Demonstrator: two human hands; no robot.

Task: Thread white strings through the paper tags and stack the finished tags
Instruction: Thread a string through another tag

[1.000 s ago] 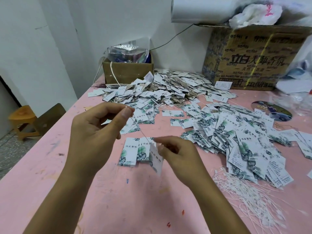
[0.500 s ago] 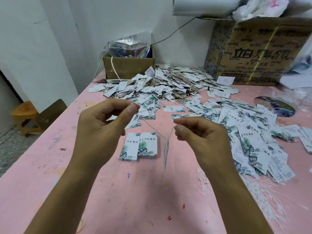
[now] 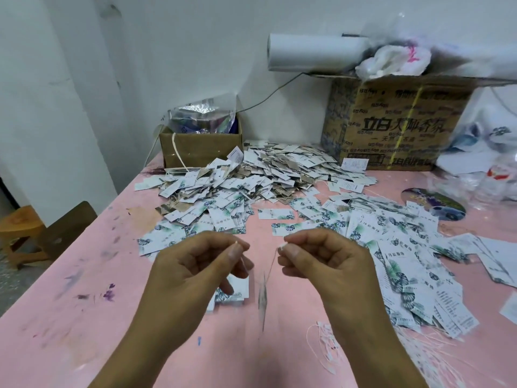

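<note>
I see the pink table (image 3: 84,317) filling the lower frame, with a big printed carton (image 3: 400,127) at the upper right. A wide heap of paper tags (image 3: 265,175) spreads across the middle and down the right side. Both hands are low in the centre. My left hand (image 3: 190,273) pinches one white string tip between thumb and forefinger, and my right hand (image 3: 327,264) pinches the other end. The string (image 3: 272,264) drops from the right fingers to a single tag (image 3: 262,298), which hangs edge-on and blurred between the hands. A small stack of tags (image 3: 235,289) lies just under the left fingers. Loose strings (image 3: 330,348) lie at the lower right.
</note>
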